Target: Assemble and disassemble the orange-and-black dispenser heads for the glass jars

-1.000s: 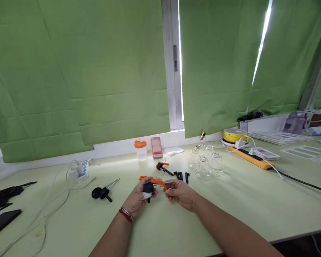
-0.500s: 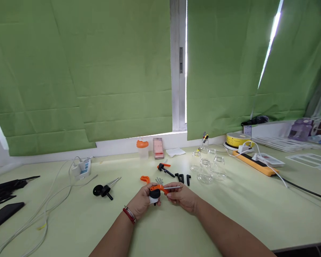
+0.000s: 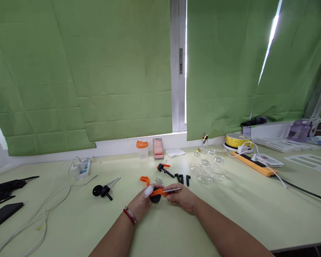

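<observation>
My left hand (image 3: 140,206) is closed around a round black cap (image 3: 155,198) with an orange lever-like piece (image 3: 156,192) across its top. A small white piece (image 3: 149,191) sticks up by the left thumb. My right hand (image 3: 186,200) pinches a thin metal rod (image 3: 173,189) where it meets the orange piece's right end. Just beyond my fingers lie orange curved pieces (image 3: 144,180) and several short metal rods (image 3: 159,181). Black L-shaped pieces (image 3: 187,180) rest farther right, below a black-and-orange assembly (image 3: 164,168).
Clear glass jars (image 3: 204,175) stand to the right, before an orange power strip (image 3: 254,165). On the left are a black cap assembly with metal tubes (image 3: 105,191), white cables (image 3: 46,210) and a black phone-like slab (image 3: 4,216). An orange-lidded cup (image 3: 142,150) stands at the back.
The held cap has been turned: the white piece moved from below it to its upper left, and the orange piece now lies lower. Both hands stay in nearly the same place.
</observation>
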The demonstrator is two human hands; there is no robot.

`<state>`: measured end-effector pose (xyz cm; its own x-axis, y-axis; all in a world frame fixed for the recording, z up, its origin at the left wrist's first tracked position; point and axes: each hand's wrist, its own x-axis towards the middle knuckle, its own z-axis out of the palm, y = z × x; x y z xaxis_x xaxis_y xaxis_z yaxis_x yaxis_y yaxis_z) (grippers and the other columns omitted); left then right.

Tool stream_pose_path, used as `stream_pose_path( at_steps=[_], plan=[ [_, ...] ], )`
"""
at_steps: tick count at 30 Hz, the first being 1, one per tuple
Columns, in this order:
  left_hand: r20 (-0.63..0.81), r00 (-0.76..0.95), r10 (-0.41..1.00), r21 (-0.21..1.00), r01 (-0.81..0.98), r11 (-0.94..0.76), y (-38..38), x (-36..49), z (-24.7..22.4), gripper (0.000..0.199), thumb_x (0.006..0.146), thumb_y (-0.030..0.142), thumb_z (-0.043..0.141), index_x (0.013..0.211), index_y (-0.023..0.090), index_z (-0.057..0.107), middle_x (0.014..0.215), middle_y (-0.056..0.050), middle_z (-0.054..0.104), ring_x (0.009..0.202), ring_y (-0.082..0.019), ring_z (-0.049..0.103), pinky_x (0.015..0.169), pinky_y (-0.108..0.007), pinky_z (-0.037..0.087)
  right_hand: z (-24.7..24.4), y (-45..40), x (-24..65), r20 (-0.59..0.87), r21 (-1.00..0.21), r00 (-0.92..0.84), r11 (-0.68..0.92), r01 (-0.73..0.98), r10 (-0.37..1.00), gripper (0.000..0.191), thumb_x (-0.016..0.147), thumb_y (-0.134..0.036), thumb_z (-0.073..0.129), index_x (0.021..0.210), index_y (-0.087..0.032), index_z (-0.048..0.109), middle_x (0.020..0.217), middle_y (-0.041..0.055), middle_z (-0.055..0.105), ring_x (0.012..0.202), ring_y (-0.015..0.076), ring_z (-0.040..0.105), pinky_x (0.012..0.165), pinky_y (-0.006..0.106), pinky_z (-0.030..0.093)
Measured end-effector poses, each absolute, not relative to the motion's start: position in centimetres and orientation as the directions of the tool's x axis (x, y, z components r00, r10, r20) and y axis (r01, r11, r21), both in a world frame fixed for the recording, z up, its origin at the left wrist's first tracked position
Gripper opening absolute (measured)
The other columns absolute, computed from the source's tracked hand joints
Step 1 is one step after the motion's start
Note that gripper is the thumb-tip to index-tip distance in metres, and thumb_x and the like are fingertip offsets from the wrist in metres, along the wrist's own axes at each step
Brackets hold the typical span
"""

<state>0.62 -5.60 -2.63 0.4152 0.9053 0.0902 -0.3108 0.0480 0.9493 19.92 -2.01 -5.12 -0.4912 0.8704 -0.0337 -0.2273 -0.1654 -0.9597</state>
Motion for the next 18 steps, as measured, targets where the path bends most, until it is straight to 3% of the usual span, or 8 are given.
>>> stream_pose_path(
  at_steps=[4, 7, 12, 18],
  plan=[
    [0.074, 0.331, 0.941, 0.942, -0.332, 0.042, -5.2, 0.8, -2.6, 0.029, 0.077, 0.035, 0.061, 0.096, 0.014, 0.065, 0.075, -0.004, 0.058, 0.062, -0.013, 0.049, 0.058, -0.025, 0.038, -5.4, -1.8, 19.8, 0.054, -0.986, -0.539, -0.039, -0.159, 0.841, 0.039, 0.060, -0.027, 0.075, 0.098, -0.019, 0.069, 0.076, 0.0013, 0.064, 0.062, 0.0101, 0.050, 0.057, 0.024, 0.036],
    [0.106, 0.179, 0.978, 0.898, -0.441, -0.017, -4.6, 0.1, -2.6, 0.027, 0.081, 0.036, 0.055, 0.093, 0.013, 0.063, 0.064, -0.001, 0.053, 0.054, -0.011, 0.046, 0.056, -0.026, 0.037, -5.9, -1.1, 20.1, 0.154, -0.978, -0.483, 0.203, 0.050, 0.862, 0.035, 0.069, -0.026, 0.065, 0.103, -0.018, 0.066, 0.088, 0.0035, 0.063, 0.073, 0.0134, 0.053, 0.068, 0.027, 0.042],
    [0.098, -0.023, 0.995, 0.822, -0.561, -0.094, -3.6, -1.0, -2.6, 0.022, 0.081, 0.033, 0.054, 0.087, 0.013, 0.061, 0.056, 0.001, 0.049, 0.049, -0.011, 0.044, 0.053, -0.027, 0.038, -6.7, -0.2, 20.1, 0.307, -0.724, -0.390, 0.479, 0.496, 0.868, 0.027, 0.075, -0.018, 0.052, 0.099, -0.016, 0.065, 0.093, 0.0072, 0.059, 0.081, 0.0175, 0.055, 0.078, 0.030, 0.043],
    [0.099, -0.054, 0.994, 0.798, -0.592, -0.112, -3.5, -1.0, -2.6, 0.018, 0.079, 0.030, 0.055, 0.087, 0.014, 0.060, 0.056, 0.001, 0.049, 0.049, -0.012, 0.045, 0.052, -0.027, 0.039, -7.0, -0.2, 19.1, 0.311, -0.453, -0.449, 0.546, 0.705, 0.838, 0.034, 0.082, -0.017, 0.043, 0.113, -0.021, 0.058, 0.108, 0.0077, 0.056, 0.091, 0.0189, 0.057, 0.081, 0.028, 0.040]
  ],
)
